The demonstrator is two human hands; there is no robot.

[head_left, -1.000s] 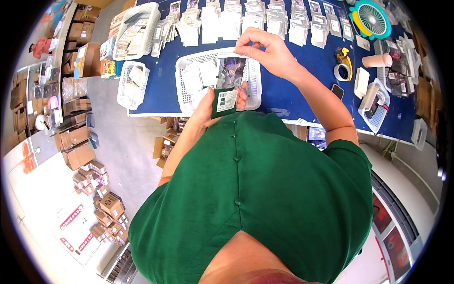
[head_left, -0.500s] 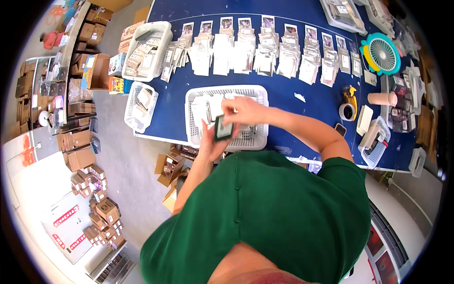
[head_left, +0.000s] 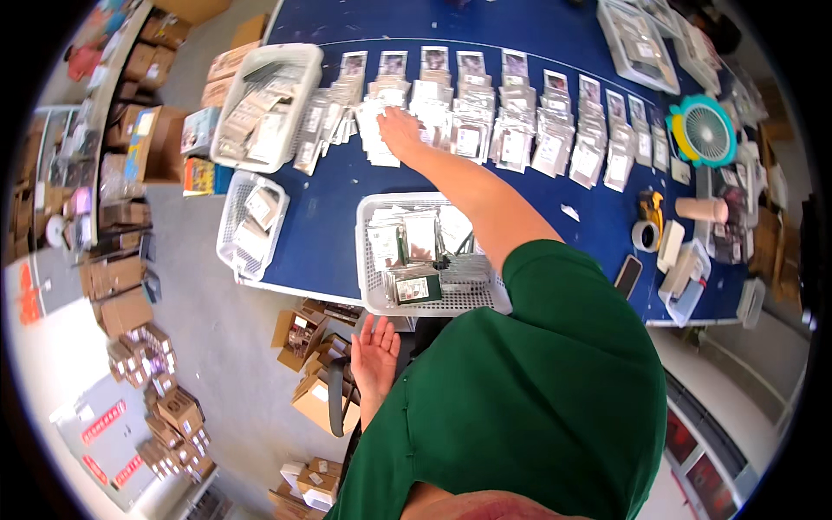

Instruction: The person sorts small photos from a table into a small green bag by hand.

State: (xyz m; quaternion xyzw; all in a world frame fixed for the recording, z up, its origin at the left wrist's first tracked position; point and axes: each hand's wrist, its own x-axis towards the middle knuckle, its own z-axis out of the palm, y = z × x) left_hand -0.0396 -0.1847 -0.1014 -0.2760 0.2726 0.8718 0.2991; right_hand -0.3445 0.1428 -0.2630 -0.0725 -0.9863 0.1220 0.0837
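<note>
My right hand (head_left: 399, 132) reaches across the table and lies over a pile of flat clear-sleeved packets (head_left: 378, 149), the second large pile from the left. Its fingers look spread on the packets, and whether one is under them is hidden. Palm up and empty, my left hand (head_left: 375, 355) hangs off the table's near edge with its fingers apart. Between the hands stands a white perforated basket (head_left: 366, 286) holding loose packets. Among these, a packet with a dark green edge (head_left: 418, 289) lies near the front.
More packet piles (head_left: 511, 143) run in a row along the blue table (head_left: 321, 208), each topped by a picture card. White baskets (head_left: 227, 227) stand left. A turquoise fan (head_left: 706, 130), tape roll (head_left: 645, 235) and phone (head_left: 627, 276) lie right. Cardboard boxes (head_left: 322, 394) sit below.
My right hand has gone from the basket out to the pile. The left hand has dropped back toward me, and the green-edged packet is no longer in it.
</note>
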